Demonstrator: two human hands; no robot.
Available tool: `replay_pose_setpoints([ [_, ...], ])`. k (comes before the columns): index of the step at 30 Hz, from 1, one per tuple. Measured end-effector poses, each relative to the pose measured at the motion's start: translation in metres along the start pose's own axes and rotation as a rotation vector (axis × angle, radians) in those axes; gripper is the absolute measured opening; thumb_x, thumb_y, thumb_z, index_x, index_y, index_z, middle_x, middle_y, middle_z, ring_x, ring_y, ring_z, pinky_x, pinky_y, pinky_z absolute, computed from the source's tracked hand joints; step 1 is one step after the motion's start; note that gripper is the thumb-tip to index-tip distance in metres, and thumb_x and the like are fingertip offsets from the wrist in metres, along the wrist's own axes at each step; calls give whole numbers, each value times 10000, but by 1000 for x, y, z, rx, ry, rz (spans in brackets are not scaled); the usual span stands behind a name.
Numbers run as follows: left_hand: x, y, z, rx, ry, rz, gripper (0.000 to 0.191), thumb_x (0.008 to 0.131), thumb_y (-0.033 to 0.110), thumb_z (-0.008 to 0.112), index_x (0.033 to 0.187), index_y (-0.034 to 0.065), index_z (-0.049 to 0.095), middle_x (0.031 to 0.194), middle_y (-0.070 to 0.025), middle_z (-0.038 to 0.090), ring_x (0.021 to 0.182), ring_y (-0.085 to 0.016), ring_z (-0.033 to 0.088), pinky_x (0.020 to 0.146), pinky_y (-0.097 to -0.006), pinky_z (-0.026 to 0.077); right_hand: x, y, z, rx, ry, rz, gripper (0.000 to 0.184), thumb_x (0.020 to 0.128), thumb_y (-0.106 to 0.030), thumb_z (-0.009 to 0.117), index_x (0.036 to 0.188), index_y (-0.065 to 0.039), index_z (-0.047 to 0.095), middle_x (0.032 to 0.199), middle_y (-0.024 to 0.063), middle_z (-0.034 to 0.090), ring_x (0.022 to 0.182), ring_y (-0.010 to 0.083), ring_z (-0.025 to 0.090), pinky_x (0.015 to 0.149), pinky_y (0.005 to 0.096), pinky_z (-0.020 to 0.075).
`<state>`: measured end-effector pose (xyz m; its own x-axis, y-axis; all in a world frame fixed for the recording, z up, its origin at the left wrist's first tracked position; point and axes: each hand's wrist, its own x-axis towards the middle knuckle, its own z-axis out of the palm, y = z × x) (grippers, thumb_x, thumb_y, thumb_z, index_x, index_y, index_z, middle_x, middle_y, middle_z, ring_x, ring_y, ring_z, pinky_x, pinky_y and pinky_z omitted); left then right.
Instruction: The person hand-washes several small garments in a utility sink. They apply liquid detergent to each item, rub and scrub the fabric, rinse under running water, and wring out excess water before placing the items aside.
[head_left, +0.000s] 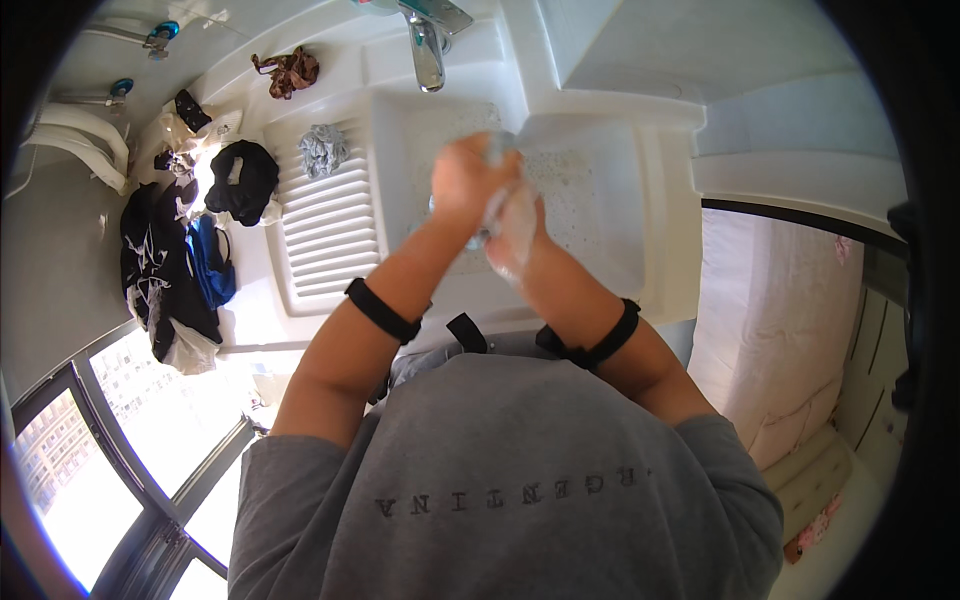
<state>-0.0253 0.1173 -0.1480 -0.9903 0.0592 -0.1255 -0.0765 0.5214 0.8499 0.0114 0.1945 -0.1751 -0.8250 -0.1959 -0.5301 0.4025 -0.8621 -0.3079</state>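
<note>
Over the basin of a white laundry sink (615, 202), my left hand (461, 180) and my right hand (521, 236) are close together, both gripping a wet, pale cloth (517, 206). The left is a little higher in the view. Motion blurs the hands and the cloth, so its kind and edges are unclear. Part of the cloth pokes out above the left fingers, and part lies over the right hand. Suds and bubbles speckle the basin floor. Beyond my hands, a chrome faucet (427, 56) overhangs the basin.
Left of the basin is a ribbed washboard (330, 247) with a crumpled light-grey cloth (324, 150) on it. A brown cloth (289, 73) lies on the back ledge. Black garments (244, 184) and a blue garment (211, 262) crowd the left side. A pink fabric cover (772, 315) stands at right.
</note>
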Motion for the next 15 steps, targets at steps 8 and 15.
replay_pose_setpoints([
  [8, 3, 12, -1, -28, -66, -120, 338, 724, 354, 718, 836, 39, 668, 795, -217, 642, 761, -426, 621, 713, -456, 511, 4, -5, 2, -231, 329, -52, 480, 979, -560, 446, 1133, -121, 563, 1121, 47, 565, 1032, 205, 562, 874, 380, 468],
  [15, 2, 5, 9, -10, -47, 56, 287, 780, 260, 677, 817, -16, 606, 738, -193, 659, 651, -338, 632, 636, -435, 510, 5, 2, -13, 72, 300, 61, 533, 987, -510, 478, 1336, -107, 490, 1284, 83, 533, 1195, 207, 515, 1005, 372, 429],
])
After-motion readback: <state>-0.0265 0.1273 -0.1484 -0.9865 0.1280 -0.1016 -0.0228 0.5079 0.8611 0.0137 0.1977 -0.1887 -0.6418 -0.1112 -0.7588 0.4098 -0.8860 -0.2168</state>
